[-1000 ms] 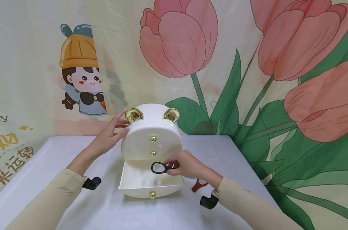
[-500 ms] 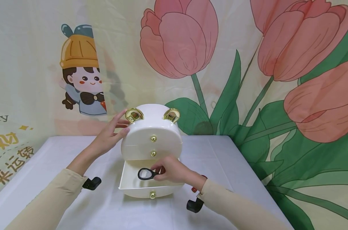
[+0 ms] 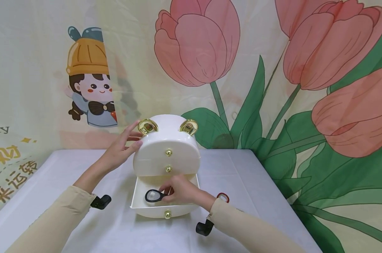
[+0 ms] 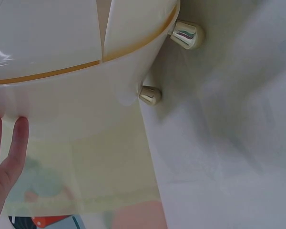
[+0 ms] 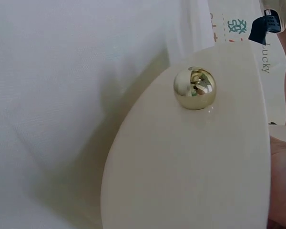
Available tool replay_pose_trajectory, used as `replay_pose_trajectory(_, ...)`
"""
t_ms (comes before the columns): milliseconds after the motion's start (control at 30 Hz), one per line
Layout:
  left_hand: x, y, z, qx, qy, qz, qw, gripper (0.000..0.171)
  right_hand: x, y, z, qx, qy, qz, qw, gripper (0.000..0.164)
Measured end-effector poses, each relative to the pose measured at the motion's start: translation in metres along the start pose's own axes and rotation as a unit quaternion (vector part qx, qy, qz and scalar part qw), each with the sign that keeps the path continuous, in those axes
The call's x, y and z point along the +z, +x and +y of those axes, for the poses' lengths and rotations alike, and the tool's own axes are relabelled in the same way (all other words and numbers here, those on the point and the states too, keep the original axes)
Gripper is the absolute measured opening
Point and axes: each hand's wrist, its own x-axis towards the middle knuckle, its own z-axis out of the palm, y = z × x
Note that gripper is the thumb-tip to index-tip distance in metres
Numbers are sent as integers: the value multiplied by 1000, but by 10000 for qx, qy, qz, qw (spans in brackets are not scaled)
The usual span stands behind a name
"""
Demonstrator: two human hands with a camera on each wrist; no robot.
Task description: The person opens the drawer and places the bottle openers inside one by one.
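Note:
A white storage box [image 3: 167, 151] with gold ear-shaped trims stands on the table. Its bottom drawer [image 3: 165, 211] is pulled out. Inside that drawer, my right hand [image 3: 182, 189] pinches the handle of a small black magnifying glass [image 3: 153, 196], whose lens points left, low over the drawer floor. In the right wrist view the drawer front with its gold knob [image 5: 194, 88] hides most of the hand. My left hand [image 3: 118, 151] rests against the left side of the box with its fingers extended; two fingertips [image 4: 20, 126] meet the white wall in the left wrist view.
A red magnifying glass [image 3: 223, 197] lies on the table to the right of the drawer, partly hidden by my right forearm. The white-covered table [image 3: 241, 175] ends at a printed tulip backdrop [image 3: 206, 49]. Both upper drawers are closed.
My right hand has moved left and down into the drawer with the black magnifying glass. The forearm now covers part of the red one. The left hand has kept its place.

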Motion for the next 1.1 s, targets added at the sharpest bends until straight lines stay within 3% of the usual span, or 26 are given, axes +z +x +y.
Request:
replay_pose_trajectory(400, 0, 1, -3, 49, -13, -17, 10000, 78, 7, 3, -1, 342, -264, -217, 9988, 21)
replay_pose_trajectory(800, -1, -1, 0, -11, -89, -43, 10000, 80, 12, 7, 4, 384, -367, -370, 9979, 23)
replay_pose_trajectory(967, 0, -1, -1, 0, -91, -44, 9999, 80, 7, 2, 1, 627, -79, -291, 9976, 26)
replay_pose_trajectory(1100, 0, 0, 0, 13, -105, -42, 9999, 79, -4, -7, -2, 523, -101, -116, 9985, 24)
